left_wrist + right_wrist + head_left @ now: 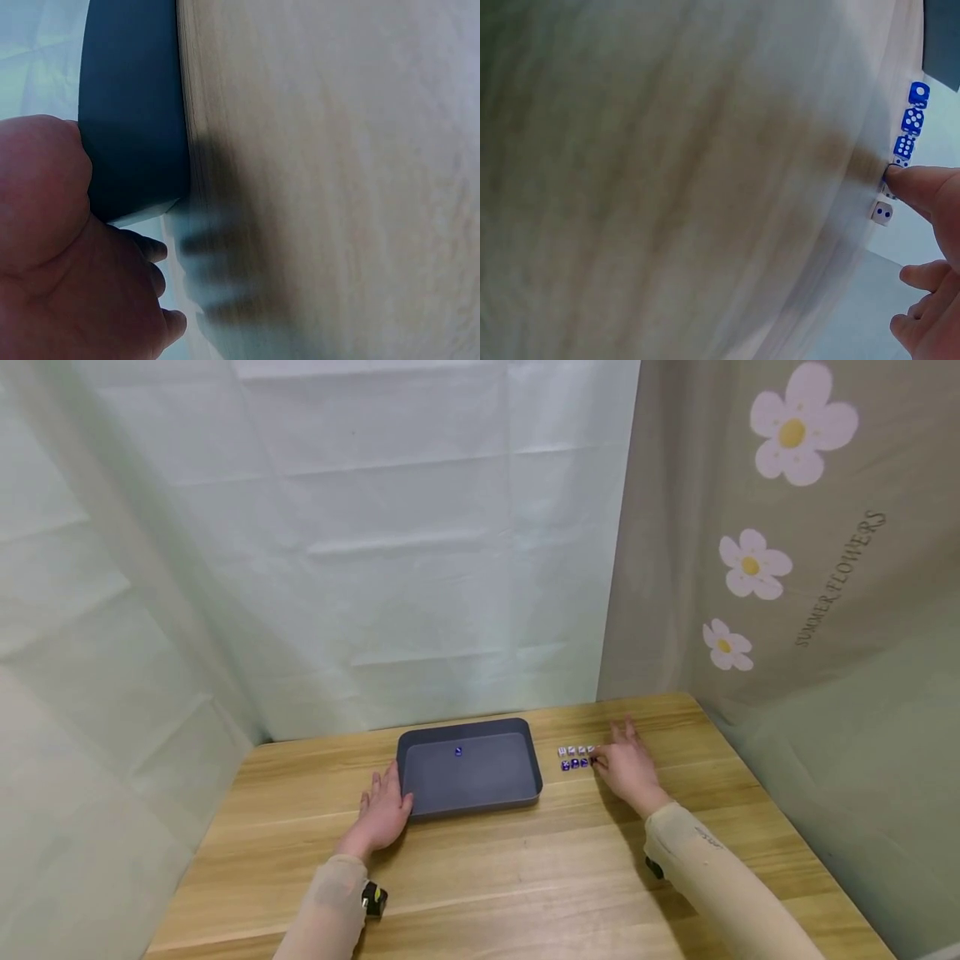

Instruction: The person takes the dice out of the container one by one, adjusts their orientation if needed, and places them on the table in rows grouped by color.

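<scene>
Spread along the left side of the dark grey tray (472, 810), my left hand (384, 810) touches its wall, with the thumb at the near left corner. One blue die (458, 751) lies inside the tray. To the tray's right, dice stand in two rows: white dice (572, 750) behind, blue dice (575, 763) in front. My right hand (628, 768) pinches the blue die at the right end of the front row, its other fingers stretched away. That die is mostly hidden by the fingertips. In the right wrist view a white die (883, 213) shows beyond the thumb.
The wooden table (517, 877) backs onto a pale hanging cloth (420, 568). A curtain with flower prints (750, 566) hangs at the right. Both forearms wear light sleeves, with a dark wrist device (373, 900) on the left one.
</scene>
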`<act>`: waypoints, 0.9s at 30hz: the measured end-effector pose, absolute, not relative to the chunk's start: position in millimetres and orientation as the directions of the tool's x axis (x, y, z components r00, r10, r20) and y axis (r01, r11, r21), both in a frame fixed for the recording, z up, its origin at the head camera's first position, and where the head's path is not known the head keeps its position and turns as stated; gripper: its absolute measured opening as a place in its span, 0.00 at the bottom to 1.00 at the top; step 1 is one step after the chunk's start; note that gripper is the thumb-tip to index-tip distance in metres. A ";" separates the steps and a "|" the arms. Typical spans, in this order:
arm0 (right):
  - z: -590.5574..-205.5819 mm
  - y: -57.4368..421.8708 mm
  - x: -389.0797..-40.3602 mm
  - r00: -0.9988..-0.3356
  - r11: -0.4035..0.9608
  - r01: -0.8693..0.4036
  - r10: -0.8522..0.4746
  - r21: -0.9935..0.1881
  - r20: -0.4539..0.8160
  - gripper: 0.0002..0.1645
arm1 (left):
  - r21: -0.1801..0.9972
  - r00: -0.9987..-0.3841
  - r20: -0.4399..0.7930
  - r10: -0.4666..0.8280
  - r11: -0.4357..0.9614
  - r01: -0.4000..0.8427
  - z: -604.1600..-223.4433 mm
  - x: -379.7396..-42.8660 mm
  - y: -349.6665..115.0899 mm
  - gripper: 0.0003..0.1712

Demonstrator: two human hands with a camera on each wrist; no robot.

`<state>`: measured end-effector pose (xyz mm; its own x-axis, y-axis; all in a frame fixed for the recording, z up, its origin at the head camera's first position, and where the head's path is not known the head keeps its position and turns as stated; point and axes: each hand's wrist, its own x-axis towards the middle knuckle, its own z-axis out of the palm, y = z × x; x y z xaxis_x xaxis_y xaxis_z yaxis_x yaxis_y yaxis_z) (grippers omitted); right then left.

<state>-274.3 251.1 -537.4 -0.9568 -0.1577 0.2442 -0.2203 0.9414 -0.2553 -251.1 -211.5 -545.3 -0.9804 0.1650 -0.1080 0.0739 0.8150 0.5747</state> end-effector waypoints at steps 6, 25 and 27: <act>-539.7 252.1 -270.7 -0.956 0.942 -0.218 -0.154 -0.255 0.249 0.11 | 0.571 -0.977 -0.132 0.167 0.818 0.063 -546.6 -250.2 -209.5 0.45; -530.8 247.3 -272.6 -0.951 0.921 -0.230 -0.144 -0.314 0.274 0.19 | 0.556 -0.977 -0.118 0.176 0.827 0.081 -549.1 -255.4 -213.4 0.46; -528.6 240.5 -273.8 -0.953 0.910 -0.225 -0.131 -0.348 0.274 0.20 | 0.554 -0.977 -0.118 0.177 0.829 0.084 -547.8 -253.4 -213.2 0.45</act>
<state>-273.8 240.5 -528.6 -0.9528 -0.1315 0.2736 -0.2255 0.9100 -0.3479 -253.4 -213.2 -547.8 -0.9771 0.1773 -0.1178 0.0836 0.8286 0.5536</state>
